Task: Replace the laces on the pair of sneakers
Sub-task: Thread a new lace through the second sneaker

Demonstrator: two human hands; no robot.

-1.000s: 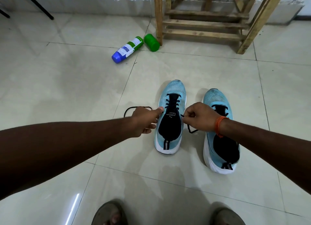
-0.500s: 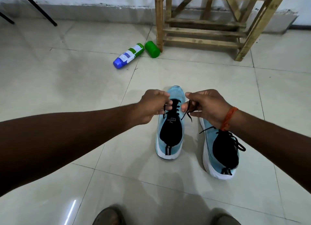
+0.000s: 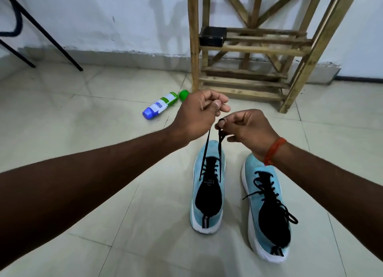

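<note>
Whereas a second ago both hands were down at the tongue of the shoe, with a loop of slack lying on the floor beside it, they are now lifted well above it. The left hand [image 3: 200,113] pinches one end of the lace [image 3: 204,158] between thumb and curled forefinger. The right hand [image 3: 248,129], just beside it and a little lower, pinches the other end in the same way, with an orange thread [image 3: 274,150] round its wrist. From the two pinches the black strands run straight and tight down to the top eyelets of the left sneaker [image 3: 209,212], and the slack loop is gone from the floor.

By my reading the lace is fully threaded on this shoe and is being drawn snug, with the ends matched for length. A knot looks like the next step, and uneven ends are the risk. The right sneaker [image 3: 275,198] stands just beside it, already laced, its ends lying loose over its outer side, so the job looks nearly finished.

Both shoes stand toes-away on the tiled floor [image 3: 83,225], toward its near right part. By the far edge of the floor a bottle [image 3: 160,105] lies on its side, next to a green cap [image 3: 184,94] at the foot of a wooden rack [image 3: 255,48].
</note>
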